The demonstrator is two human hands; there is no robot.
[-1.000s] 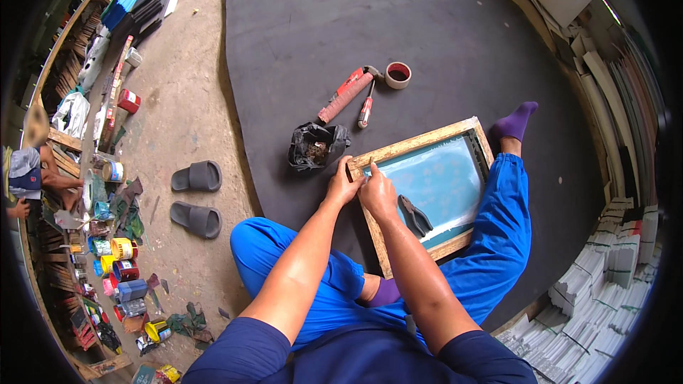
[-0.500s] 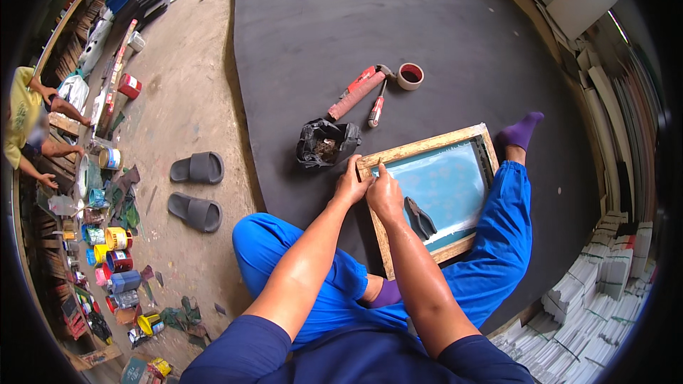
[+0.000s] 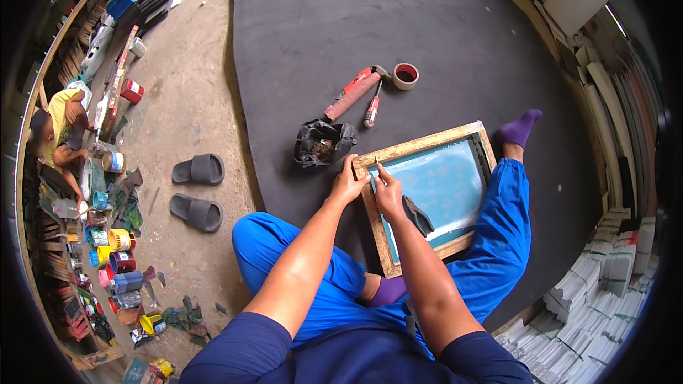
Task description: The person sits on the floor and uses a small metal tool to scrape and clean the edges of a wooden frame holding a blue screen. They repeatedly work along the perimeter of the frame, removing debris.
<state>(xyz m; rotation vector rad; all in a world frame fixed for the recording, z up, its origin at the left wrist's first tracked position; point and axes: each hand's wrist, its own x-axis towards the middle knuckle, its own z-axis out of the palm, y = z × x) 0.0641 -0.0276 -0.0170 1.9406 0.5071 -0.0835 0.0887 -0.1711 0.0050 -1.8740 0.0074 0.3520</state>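
Observation:
A wooden-framed screen point(image 3: 420, 144) with blue-green mesh lies tilted across my lower leg and the dark mat. My left hand point(image 3: 347, 183) grips its near-left corner, fingers wrapped around the wood. Just inside that corner, my right hand point(image 3: 388, 192) is closed in a pinch low over the frame's edge. A small thin tip shows at its fingers, but I cannot make out what it is. Pliers with dark handles point(image 3: 420, 219) rest on the mesh beside my right wrist, partly hidden by it.
Beyond the frame are a black bag of scraps point(image 3: 324, 144), a red roll-like stick point(image 3: 353, 94), a screwdriver point(image 3: 372, 110) and a tape roll point(image 3: 405, 76). Sandals point(image 3: 198, 169) lie left on concrete. A person point(image 3: 64, 128) crouches by paint cans point(image 3: 121, 240). Stacked sheets point(image 3: 594, 313) stand right.
My right hand has shifted slightly and its fingers have turned at the frame corner. My left hand keeps its hold. The person at the left has bent down toward the paint cans.

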